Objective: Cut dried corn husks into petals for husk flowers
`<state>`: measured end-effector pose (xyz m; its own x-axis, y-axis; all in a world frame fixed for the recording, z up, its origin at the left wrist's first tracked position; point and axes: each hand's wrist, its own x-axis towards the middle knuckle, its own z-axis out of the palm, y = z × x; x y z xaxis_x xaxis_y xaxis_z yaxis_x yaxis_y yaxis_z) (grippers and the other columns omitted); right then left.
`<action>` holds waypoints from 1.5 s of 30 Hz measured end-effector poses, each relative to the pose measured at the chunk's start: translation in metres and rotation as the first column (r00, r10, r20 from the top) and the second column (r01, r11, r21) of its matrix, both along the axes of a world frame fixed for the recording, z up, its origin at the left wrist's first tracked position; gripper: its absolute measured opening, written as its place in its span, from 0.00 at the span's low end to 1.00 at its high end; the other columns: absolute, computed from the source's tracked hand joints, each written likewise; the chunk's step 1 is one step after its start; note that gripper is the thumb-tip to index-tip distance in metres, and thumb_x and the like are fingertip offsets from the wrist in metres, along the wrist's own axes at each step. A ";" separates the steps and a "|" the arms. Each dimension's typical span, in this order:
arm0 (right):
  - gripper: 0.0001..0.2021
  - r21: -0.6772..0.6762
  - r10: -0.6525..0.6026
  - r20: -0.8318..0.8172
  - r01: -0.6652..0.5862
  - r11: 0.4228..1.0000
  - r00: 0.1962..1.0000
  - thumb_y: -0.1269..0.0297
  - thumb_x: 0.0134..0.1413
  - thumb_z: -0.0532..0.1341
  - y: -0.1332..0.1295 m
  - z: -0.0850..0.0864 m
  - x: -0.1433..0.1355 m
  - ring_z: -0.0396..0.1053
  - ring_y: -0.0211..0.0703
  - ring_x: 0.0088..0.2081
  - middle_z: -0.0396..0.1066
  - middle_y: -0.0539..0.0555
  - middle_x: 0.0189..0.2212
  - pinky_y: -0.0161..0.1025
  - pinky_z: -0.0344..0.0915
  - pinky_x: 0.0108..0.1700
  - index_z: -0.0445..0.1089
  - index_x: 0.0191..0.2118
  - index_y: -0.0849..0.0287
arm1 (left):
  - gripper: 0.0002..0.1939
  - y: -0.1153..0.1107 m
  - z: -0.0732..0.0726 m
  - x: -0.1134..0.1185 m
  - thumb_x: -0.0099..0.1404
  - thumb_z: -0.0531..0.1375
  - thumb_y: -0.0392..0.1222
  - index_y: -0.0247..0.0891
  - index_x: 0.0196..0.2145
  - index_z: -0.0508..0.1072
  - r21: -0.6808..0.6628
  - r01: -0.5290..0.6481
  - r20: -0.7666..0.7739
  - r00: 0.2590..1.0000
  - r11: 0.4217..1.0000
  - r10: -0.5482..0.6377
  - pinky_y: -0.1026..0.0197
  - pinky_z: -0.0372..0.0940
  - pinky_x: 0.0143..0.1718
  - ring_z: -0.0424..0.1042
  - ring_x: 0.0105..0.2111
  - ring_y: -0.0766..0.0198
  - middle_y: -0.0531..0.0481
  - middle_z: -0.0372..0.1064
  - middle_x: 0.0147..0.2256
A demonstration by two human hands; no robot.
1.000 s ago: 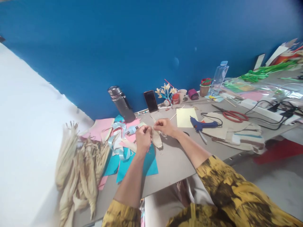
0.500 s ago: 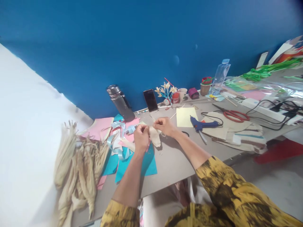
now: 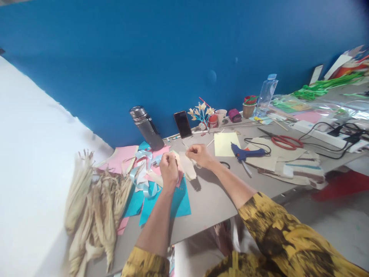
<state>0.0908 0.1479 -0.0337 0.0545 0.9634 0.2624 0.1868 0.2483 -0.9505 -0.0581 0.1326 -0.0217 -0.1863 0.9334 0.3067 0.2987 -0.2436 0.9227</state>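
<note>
A pale piece of corn husk (image 3: pixel 187 166) hangs from my right hand (image 3: pixel 200 156), its upper end pinched between thumb and fingers. My left hand (image 3: pixel 168 169) is closed just to the left of the husk, a small gap apart; what its fingertips hold, if anything, is hidden. Below the hands lie teal paper sheets (image 3: pixel 177 204) and the bare grey table (image 3: pixel 213 204). Light blue ribbon (image 3: pixel 151 189) curls over pink and white paper scraps beside my left hand.
Bundles of dried corn husk (image 3: pixel 100 215) hang over the left edge. A thermos (image 3: pixel 147 129), phone (image 3: pixel 182 124) and husk flowers (image 3: pixel 201 113) stand along the wall. On the right lie a yellow sheet (image 3: pixel 226 145), blue glue gun (image 3: pixel 248 152), red-handled scissors (image 3: pixel 285 142) and a power strip (image 3: pixel 317 134).
My left hand has moved slightly left and down, away from the husk. The husk stays in my right hand, turned a little. The view has shifted slightly.
</note>
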 end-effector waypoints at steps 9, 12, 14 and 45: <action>0.07 0.031 0.013 0.113 -0.016 0.999 0.994 0.64 0.49 0.62 -0.005 0.003 -0.002 0.62 0.33 0.22 0.69 0.46 0.19 0.30 0.55 0.26 0.73 0.26 0.61 | 0.09 -0.002 0.000 0.001 0.55 0.62 0.45 0.38 0.25 0.70 -0.164 0.197 0.049 0.980 0.967 -0.191 0.66 0.54 0.19 0.60 0.16 0.69 0.57 0.63 0.18; 0.07 0.070 -0.022 0.255 0.004 0.998 0.967 0.63 0.52 0.61 -0.007 0.003 -0.002 0.64 0.35 0.25 0.72 0.47 0.24 0.31 0.56 0.29 0.74 0.31 0.60 | 0.07 -0.002 0.000 0.001 0.56 0.61 0.43 0.38 0.25 0.71 -0.127 0.185 0.026 0.983 0.974 -0.183 0.65 0.55 0.19 0.60 0.16 0.68 0.57 0.64 0.18; 0.06 0.093 -0.055 0.345 0.024 0.995 0.937 0.63 0.53 0.62 -0.008 0.004 -0.002 0.65 0.35 0.27 0.74 0.48 0.26 0.31 0.55 0.30 0.75 0.32 0.59 | 0.07 -0.001 -0.001 0.001 0.56 0.61 0.44 0.38 0.25 0.71 -0.095 0.191 0.015 0.982 0.977 -0.191 0.65 0.56 0.20 0.61 0.17 0.68 0.57 0.64 0.19; 0.09 0.014 0.023 0.144 -0.025 1.000 0.989 0.61 0.50 0.59 0.000 -0.006 -0.003 0.60 0.35 0.23 0.66 0.47 0.21 0.31 0.54 0.26 0.71 0.28 0.61 | 0.09 0.000 -0.002 0.002 0.56 0.61 0.45 0.36 0.25 0.72 -0.025 0.165 0.118 0.980 0.986 -0.161 0.65 0.60 0.28 0.64 0.24 0.67 0.55 0.66 0.22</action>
